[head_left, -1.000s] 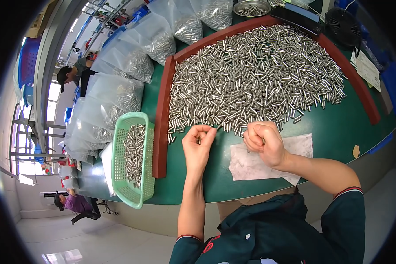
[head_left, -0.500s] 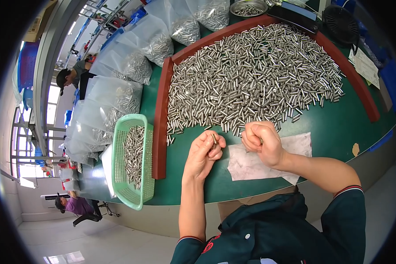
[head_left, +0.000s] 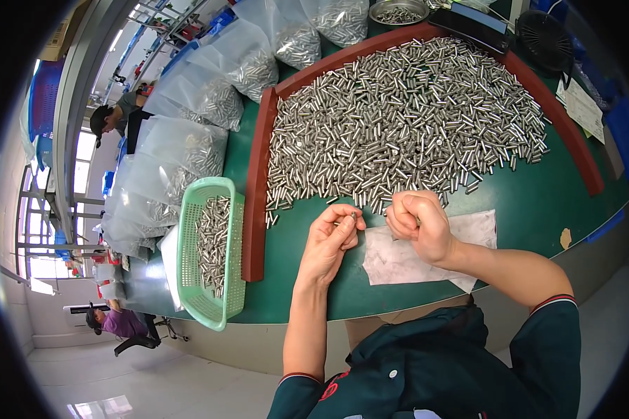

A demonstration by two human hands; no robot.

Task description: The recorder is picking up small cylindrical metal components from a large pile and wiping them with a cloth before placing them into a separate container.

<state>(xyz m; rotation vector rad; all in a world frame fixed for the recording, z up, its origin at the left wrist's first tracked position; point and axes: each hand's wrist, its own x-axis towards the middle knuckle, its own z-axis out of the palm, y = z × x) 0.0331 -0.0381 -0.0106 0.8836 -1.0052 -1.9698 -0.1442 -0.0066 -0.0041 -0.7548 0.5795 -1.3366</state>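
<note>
My left hand (head_left: 332, 237) pinches a small silver metal pin (head_left: 351, 218) between thumb and fingertips, just in front of a big heap of the same metal pins (head_left: 405, 112) on the green table (head_left: 538, 202). My right hand (head_left: 419, 223) is a closed fist above a white cloth (head_left: 412, 255); whether it grips pins is hidden. A red-brown frame (head_left: 255, 202) borders the heap. Left of the frame stands a green plastic basket (head_left: 192, 279) with several pins in it.
Clear plastic bags of pins (head_left: 189, 153) are piled at the table's left and back. A metal bowl (head_left: 398, 10) and a black fan (head_left: 544, 38) stand at the back, papers (head_left: 583, 108) at the right. Other people sit at the far left (head_left: 119, 115) and lower left (head_left: 119, 325).
My left hand went from spread fingers at the heap's edge to a closed pinch on one pin, drawn slightly back. My right fist has barely moved.
</note>
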